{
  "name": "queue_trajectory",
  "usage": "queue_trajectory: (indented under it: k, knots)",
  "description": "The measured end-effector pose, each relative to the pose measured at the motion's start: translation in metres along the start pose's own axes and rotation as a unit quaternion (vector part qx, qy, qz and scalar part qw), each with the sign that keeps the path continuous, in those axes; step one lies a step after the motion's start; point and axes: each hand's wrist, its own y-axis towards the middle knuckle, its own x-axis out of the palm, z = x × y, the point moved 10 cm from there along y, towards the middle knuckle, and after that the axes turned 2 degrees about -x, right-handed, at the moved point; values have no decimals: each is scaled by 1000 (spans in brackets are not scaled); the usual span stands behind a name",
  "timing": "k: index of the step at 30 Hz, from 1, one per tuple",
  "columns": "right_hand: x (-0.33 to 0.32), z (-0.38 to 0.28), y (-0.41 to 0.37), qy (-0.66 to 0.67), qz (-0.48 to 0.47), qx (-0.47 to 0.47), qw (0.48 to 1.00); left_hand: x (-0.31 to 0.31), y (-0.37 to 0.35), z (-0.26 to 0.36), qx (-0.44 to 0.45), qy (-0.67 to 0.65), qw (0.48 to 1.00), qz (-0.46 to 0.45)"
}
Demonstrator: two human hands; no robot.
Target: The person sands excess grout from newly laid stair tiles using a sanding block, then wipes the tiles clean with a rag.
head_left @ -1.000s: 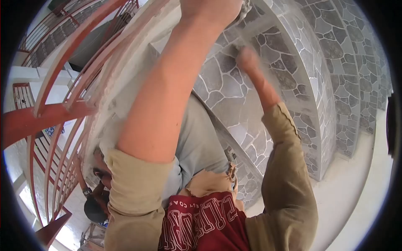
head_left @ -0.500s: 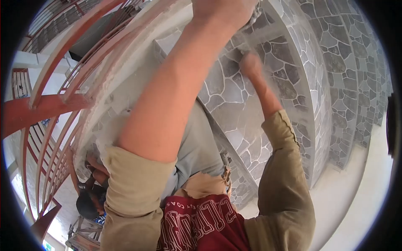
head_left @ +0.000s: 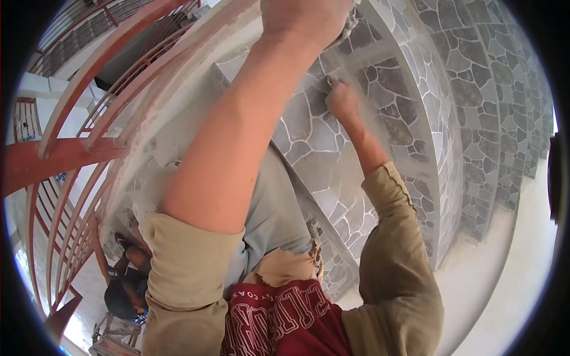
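Observation:
My left hand (head_left: 306,21) is at the top edge, partly cut off, its back toward me. A wet-looking grey lump (head_left: 350,28), like mortar, shows along its right side, and the fingers under it are hidden. My right hand (head_left: 343,99) is closed, low over the stone-patterned step (head_left: 323,139). Something small and thin (head_left: 330,80) pokes out ahead of its fingers, too small to name. Pale joint lines run between the grey stones around that hand.
Red metal railings (head_left: 65,151) rise on the left. Curved steps (head_left: 469,89) with the same stone pattern go down to the right. Below left, another person (head_left: 122,296) crouches beside a wooden stand (head_left: 116,341). A pale wall (head_left: 510,267) stands at right.
My right hand has shifted slightly left in view over the stones. The left hand has also moved a little left, with the grey lump still at its side. The view has shifted slightly.

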Motion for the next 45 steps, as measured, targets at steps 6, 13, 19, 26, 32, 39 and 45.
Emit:
queue_trajectory:
  k: [6, 13, 19, 26, 32, 39, 45]
  knots:
    - [-4, 10, 1, 10, -110, 150, 982, 1, -1, -1, -36, -32, 998, -39]
    - [-7, 13, -3, -54, -66, 85, 993, -9, -2, -2, 18, 21, 999, 30]
    - [-22, -22, -10, -7, 11, 69, 998, -16, 6, 1, 12, 14, 1000, 1]
    - [-35, -69, -37, 114, -88, -176, 974, -19, 11, 6, -38, 42, 998, -19]
    - [-40, -21, -56, -51, -140, -39, 988, -36, 17, 0, 10, 19, 999, 42]
    - [-45, -12, -42, -13, -101, -34, 994, -30, 16, -2, -11, 17, 1000, 6]
    - [-34, -5, -75, 78, -31, -115, 990, -35, 16, 0, 11, 19, 1000, 21]
